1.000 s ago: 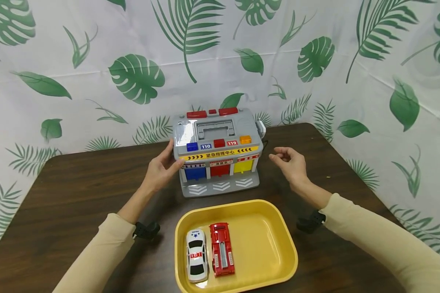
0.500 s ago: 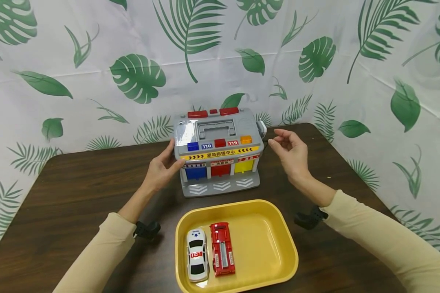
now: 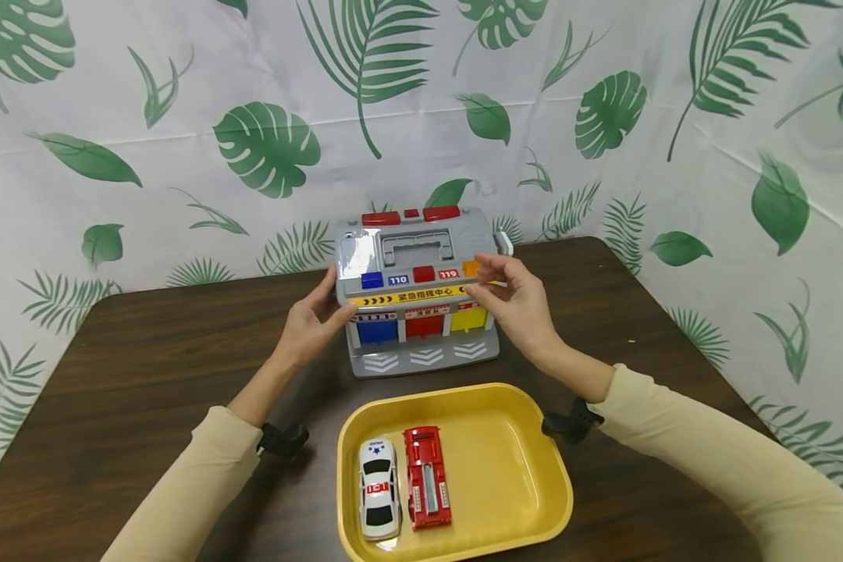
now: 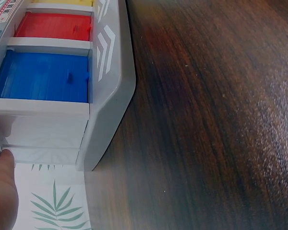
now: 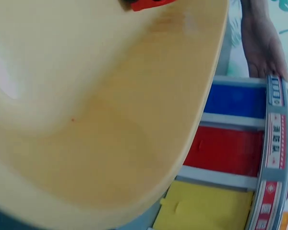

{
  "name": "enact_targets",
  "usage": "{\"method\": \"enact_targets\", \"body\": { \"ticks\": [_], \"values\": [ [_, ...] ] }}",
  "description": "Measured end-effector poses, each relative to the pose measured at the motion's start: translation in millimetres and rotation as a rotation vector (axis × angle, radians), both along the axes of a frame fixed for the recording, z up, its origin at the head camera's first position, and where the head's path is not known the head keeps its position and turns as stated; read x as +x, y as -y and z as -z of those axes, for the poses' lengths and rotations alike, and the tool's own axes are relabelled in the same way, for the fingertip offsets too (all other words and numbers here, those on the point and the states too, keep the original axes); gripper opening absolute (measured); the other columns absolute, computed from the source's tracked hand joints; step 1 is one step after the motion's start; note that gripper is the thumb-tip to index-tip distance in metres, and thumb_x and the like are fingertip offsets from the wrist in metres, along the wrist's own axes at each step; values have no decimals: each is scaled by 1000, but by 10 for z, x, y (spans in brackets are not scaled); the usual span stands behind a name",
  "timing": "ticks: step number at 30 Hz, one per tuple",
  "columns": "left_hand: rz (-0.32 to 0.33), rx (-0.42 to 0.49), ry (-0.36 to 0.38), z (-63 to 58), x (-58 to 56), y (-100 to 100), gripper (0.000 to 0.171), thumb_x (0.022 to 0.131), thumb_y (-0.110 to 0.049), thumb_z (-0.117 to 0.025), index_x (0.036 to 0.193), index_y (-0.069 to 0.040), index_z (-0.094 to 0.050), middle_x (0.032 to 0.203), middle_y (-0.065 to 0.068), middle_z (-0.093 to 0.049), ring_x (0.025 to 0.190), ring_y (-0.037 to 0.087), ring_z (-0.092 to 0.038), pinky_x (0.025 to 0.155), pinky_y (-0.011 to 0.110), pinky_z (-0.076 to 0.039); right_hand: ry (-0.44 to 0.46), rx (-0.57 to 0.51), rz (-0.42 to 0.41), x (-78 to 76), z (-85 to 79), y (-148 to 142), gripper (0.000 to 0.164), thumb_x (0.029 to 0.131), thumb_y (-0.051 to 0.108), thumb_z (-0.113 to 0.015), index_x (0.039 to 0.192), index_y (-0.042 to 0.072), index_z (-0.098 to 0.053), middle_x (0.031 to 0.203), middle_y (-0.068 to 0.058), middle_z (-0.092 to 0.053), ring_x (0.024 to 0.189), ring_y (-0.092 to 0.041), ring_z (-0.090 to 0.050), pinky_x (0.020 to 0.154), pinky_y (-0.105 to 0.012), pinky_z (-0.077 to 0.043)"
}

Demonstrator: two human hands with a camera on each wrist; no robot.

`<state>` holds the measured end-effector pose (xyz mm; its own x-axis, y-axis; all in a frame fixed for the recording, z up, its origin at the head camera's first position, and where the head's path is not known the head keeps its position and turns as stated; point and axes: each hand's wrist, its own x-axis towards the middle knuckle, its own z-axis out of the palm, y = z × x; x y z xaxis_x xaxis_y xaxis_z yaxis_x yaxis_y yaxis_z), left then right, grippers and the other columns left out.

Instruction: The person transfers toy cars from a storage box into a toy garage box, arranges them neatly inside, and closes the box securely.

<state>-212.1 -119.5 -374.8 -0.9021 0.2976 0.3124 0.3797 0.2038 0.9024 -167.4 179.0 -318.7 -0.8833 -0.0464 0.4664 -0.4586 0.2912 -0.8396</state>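
Note:
A grey toy garage (image 3: 421,242) stands at the back of the table, with blue (image 4: 43,76), red (image 5: 225,151) and yellow (image 5: 204,206) doors, all closed. At its left end, my left hand (image 3: 311,321) grips the front corner, thumb on the front and fingers along the side. My right hand (image 3: 520,308) hangs before its right front, fingers loosely bent and holding nothing. Its fingertips overlap the orange roof light (image 3: 470,268) in the head view; whether they touch it, I cannot tell. A white lever-like part (image 3: 503,243) sticks out at the garage's right end.
Nearer me on the dark wooden table (image 3: 183,351) sits a yellow tray (image 3: 560,492). A white police car (image 3: 378,499) and a red fire engine (image 3: 428,476) lie side by side in its left half. A leaf-print cloth (image 3: 407,140) hangs behind the table.
My right hand first rose beside the garage's right end, then moved left across its right front. The left hand stays on the left corner; garage and tray look unmoved.

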Motion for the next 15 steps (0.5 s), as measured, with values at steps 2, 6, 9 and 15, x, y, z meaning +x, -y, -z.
{"method": "enact_targets", "body": {
  "ticks": [2, 6, 9, 15],
  "values": [
    [2, 1, -7, 30, -18, 4, 72, 91, -10, -61, 149, -7, -18, 153, 8, -26, 130, 27, -42, 104, 38, -38, 13, 49, -10, -5, 5, 35, 44, 83, -2, -68, 124, -7, -54, 111, -23, -56, 99, -20, -55, 83, -16, -52],
    [-2, -12, -11, 43, -24, 4, 72, 92, -12, -61, 149, -7, -18, 153, 8, -28, 130, 27, -43, 104, 35, -39, 31, 143, -20, -12, 6, 95, 47, 81, 2, -71, 125, -4, -55, 113, -20, -56, 102, -27, -55, 88, -32, -54],
    [-6, -19, -12, 46, -24, 4, 72, 92, -12, -61, 150, -8, -18, 152, 9, -29, 129, 27, -44, 103, 35, -39, 39, 194, -29, -24, 19, 136, 48, 81, 5, -72, 126, -2, -55, 111, -17, -56, 101, -28, -55, 89, -40, -53],
    [-4, -10, -16, 45, -20, 14, 72, 91, -11, -61, 149, -9, -18, 152, 10, -30, 128, 27, -46, 102, 35, -40, 12, 276, -31, -61, 56, 211, 50, 80, 9, -74, 126, 0, -56, 108, -14, -55, 97, -24, -55, 88, -38, -53]
  ]
}}
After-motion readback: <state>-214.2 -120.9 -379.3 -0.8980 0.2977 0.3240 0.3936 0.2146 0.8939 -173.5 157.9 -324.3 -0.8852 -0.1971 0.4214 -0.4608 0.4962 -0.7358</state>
